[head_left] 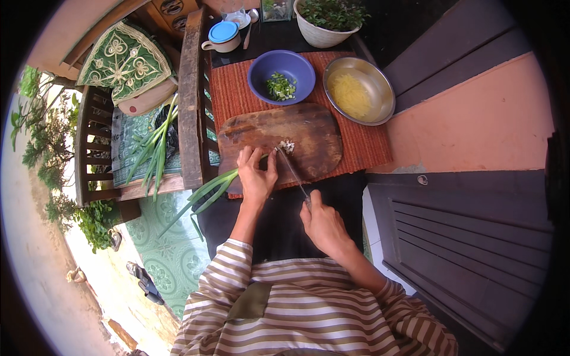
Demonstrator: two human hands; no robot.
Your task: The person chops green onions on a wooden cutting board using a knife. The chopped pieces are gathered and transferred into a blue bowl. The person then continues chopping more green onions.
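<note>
My left hand (257,175) is closed round a bunch of spring onions (208,193), pressing its end on a worn wooden cutting board (314,127). The long green leaves trail off the board to the left and hang past its edge. In my right hand (323,222) is a knife (291,166), gripped by its handle, its blade angled to the far left with the tip close to my left fingertips. Small chopped white pieces (287,146) lie on the board beside the blade. Behind the board, a blue-purple bowl (258,77) contains chopped green pieces (280,87).
A steel bowl (385,95) of pale yellow shreds (351,95) stands at the far right on a red-orange woven mat (371,142). Farther back are a blue-lidded cup (223,37) and a white plant pot (326,37). More spring onions (157,145) lie on the wooden bench (148,185) at left.
</note>
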